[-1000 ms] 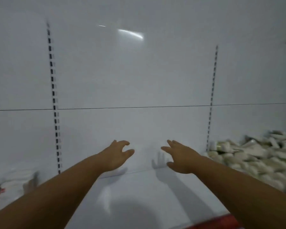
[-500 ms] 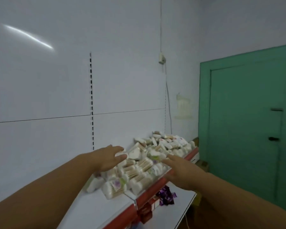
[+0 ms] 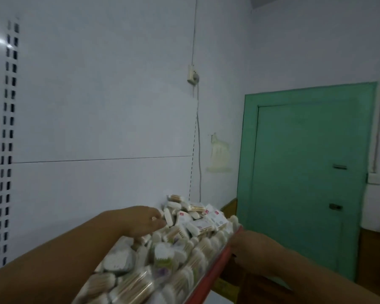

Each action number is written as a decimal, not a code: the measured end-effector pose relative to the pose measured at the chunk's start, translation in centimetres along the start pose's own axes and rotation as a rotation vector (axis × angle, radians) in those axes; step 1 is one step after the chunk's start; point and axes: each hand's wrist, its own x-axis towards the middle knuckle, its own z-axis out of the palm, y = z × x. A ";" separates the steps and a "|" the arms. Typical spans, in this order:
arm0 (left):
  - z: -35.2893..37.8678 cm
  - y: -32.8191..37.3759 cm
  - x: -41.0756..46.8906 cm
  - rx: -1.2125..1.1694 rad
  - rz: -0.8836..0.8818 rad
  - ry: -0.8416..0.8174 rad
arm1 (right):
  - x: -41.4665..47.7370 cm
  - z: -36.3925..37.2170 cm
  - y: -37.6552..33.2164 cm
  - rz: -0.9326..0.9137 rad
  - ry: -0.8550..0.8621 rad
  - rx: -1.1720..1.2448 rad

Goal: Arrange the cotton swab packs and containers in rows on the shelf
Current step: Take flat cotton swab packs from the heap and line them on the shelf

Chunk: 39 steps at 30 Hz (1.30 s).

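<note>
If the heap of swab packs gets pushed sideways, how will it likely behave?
The swab packs lie loosely heaped, so they would probably slide and tumble apart. They look small and film-wrapped, likely light and slippery. Heaped up to the red shelf edge, some might spill over.

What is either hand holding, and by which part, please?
Cannot tell: left hand rests on the pack pile, right hand meets the red shelf edge; blur hides any grip.

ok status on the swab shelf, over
left hand over the swab packs, grip unclear. right hand at the red shelf edge, grip hidden. packs heaped, no rows yet.
</note>
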 end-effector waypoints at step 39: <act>9.3 7.7 19.4 -0.160 -0.197 0.405 | 23.6 9.5 16.5 -0.199 0.171 0.470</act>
